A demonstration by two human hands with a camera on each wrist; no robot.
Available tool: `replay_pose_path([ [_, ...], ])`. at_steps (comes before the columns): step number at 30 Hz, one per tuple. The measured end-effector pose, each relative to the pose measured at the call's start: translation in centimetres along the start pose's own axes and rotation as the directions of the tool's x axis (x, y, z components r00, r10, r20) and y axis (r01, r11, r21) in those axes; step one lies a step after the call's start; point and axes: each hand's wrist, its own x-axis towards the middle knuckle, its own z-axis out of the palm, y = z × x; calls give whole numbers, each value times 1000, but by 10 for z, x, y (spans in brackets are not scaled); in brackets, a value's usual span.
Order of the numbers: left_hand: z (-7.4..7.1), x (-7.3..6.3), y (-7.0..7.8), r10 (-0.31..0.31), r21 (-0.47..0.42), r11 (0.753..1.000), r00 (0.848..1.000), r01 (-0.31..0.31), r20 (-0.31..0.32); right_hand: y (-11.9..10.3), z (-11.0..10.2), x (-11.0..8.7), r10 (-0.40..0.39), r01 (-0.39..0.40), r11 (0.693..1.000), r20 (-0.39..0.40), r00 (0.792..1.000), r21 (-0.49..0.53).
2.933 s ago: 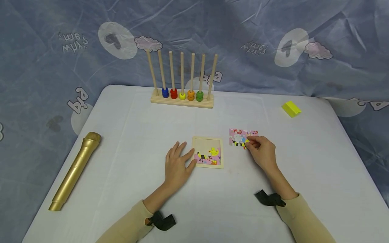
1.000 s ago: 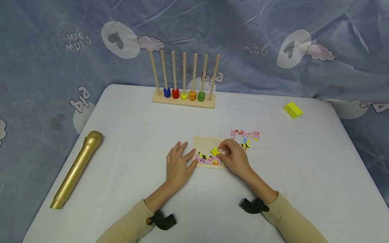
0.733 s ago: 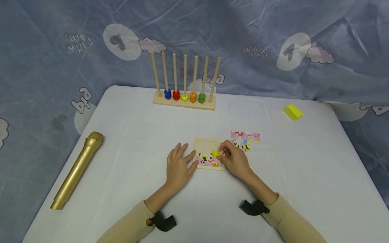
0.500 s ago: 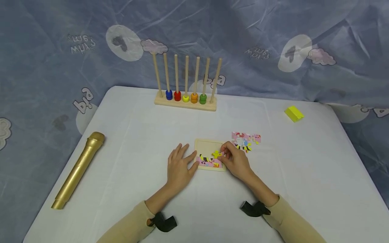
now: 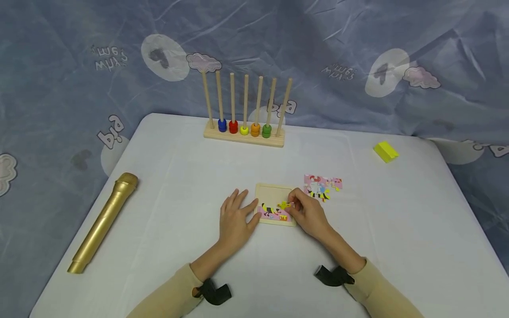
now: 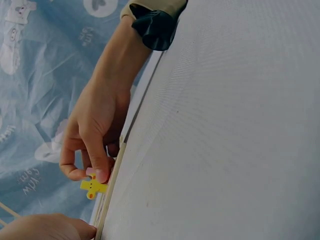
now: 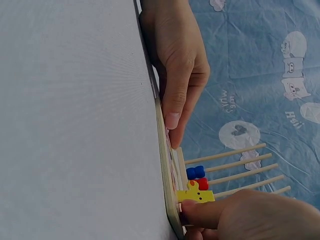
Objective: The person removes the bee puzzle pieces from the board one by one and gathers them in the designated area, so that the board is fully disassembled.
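Note:
A small square wooden puzzle tray (image 5: 272, 193) lies mid-table, its near half filled with pink, yellow and black pieces and its far half bare wood. At its right side my right hand (image 5: 311, 215) pinches a yellow animal-head puzzle piece (image 5: 283, 205) between thumb and fingers. The left wrist view shows that piece (image 6: 93, 187) tipped up on edge over the tray, with the thumb against it. My left hand (image 5: 235, 221) rests beside the tray's left rim, fingers spread, thumb and index at the frame. Joined puzzle pieces (image 5: 318, 184) lie right of the tray.
A wooden counting rack (image 5: 244, 138) with upright pegs and coloured beads stands at the back. A gold microphone (image 5: 104, 221) lies along the left side. Near the back right corner is a yellow block (image 5: 385, 152). Patterned grey-blue cloth hangs behind the white table.
My right hand has moved left from the loose pieces to the tray and taken hold of the yellow piece, which has tilted up from lying flat. My left hand stays put.

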Motion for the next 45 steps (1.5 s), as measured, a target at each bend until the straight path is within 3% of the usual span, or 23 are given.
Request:
replay_pose_path([
  [8, 1, 0, -1, 12, 10, 1000, 1000, -12, -20, 1, -2, 1, 7, -8, 999, 13, 1000, 42],
  [12, 2, 0, -1, 10, 5, 1000, 1000, -9, -16, -1, -3, 1, 88, -91, 988, 28, 996, 126],
  [17, 2, 0, 0, 8, 1, 1000, 1000, -8, -13, -10, -12, 4, 243, -250, 931, 60, 968, 265],
  [22, 1, 0, 0, 8, 6, 1000, 1000, -8, -15, -11, -28, 10, 353, -352, 865, 66, 933, 357],
  [25, 0, 0, 1, 3, 4, 1000, 1000, -3, -10, -3, -38, 10, 387, -372, 845, 40, 921, 384],
  [29, 0, -1, 1, 0, -1, 1000, 1000, 0, -7, 12, -56, 5, 417, -386, 843, -4, 909, 376],
  [33, 2, 0, 1, 4, 0, 1000, 1000, -4, -8, 27, -77, -3, 491, -445, 830, -63, 869, 336],
  [39, 1, 0, 2, 10, -3, 1000, 1000, -10, -16, 47, -100, -14, 616, -560, 777, -166, 770, 289],
  [42, 1, -1, 2, 6, -5, 1000, 1000, -6, -15, 54, -102, -16, 637, -581, 763, -177, 750, 284],
  [45, 1, -1, 2, 1, -9, 1000, 1000, -1, -10, 60, -101, -18, 633, -586, 769, -177, 753, 256],
])
